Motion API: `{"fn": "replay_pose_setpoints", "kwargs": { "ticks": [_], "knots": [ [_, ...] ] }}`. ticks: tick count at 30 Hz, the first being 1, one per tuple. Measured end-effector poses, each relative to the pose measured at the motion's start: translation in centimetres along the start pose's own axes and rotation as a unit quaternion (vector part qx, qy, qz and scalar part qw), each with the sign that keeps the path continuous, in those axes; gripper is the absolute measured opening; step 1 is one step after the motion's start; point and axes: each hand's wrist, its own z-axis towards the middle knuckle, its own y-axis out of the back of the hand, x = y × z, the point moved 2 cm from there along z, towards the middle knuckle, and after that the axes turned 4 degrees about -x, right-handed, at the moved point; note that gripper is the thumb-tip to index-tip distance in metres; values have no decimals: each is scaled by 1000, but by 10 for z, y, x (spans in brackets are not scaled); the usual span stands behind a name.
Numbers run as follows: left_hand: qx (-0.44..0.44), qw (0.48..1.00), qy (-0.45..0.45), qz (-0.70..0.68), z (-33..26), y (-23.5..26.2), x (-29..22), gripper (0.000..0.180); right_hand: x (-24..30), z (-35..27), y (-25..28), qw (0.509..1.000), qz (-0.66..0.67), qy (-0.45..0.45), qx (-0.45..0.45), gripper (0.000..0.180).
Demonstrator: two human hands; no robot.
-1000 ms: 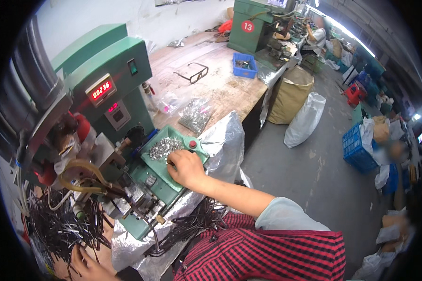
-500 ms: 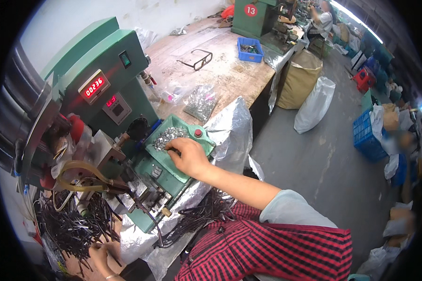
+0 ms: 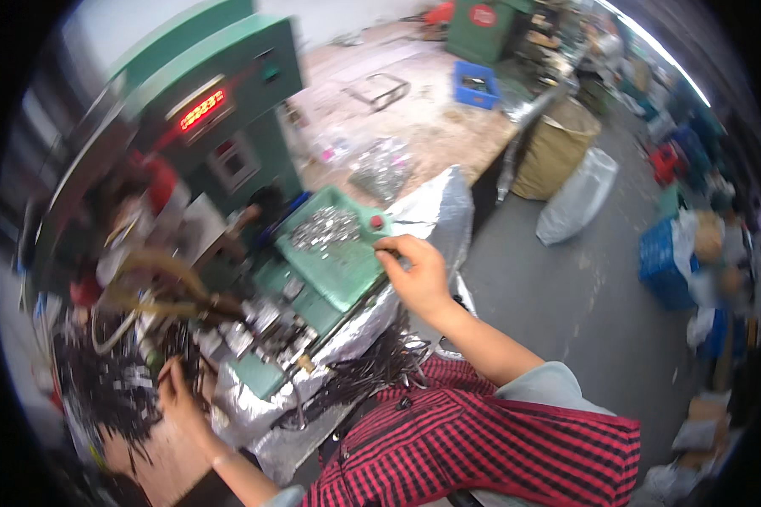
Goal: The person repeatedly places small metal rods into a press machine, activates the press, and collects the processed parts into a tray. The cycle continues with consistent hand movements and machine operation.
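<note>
Two hands are at work, well apart. From where I stand, the right hand (image 3: 416,272) has its fingers drawn close together at the near right edge of the green tray (image 3: 347,266), fingertips pinched as if on something small; the blur keeps me from telling whether a piece sits between them. Just beyond the fingertips lies a heap of small metal parts (image 3: 325,228), bright and jumbled in the far half of the tray. They look light, hard and slick, the sort that slide off one another, so I'd judge a fingertip pinch on a single piece works better than a scoop. No single piece shows clearly enough to give its direction; the heap points every way. The tray itself runs its long side from far left to near right, tilted toward the person, with a red knob (image 3: 376,221) at its far right corner.

The left hand (image 3: 177,393) rests low at the bench edge, fingers spread into a tangle of thin black wires (image 3: 101,389), limp and easily snagged. Behind stands a green machine (image 3: 220,110) with a red lit display, silver foil sheeting (image 3: 435,207) draped beneath the tray.
</note>
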Motion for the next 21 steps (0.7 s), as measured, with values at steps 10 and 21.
{"fn": "replay_pose_setpoints", "kwargs": {
  "ticks": [10,21],
  "knots": [
    [-24,988,-135,-66,-20,-15,-98,17,102,19,-105,954,258,57,141,26],
    [-11,879,-403,-256,-65,-43,-191,6,124,-6,-109,889,418,-70,172,48]
  ]
}}
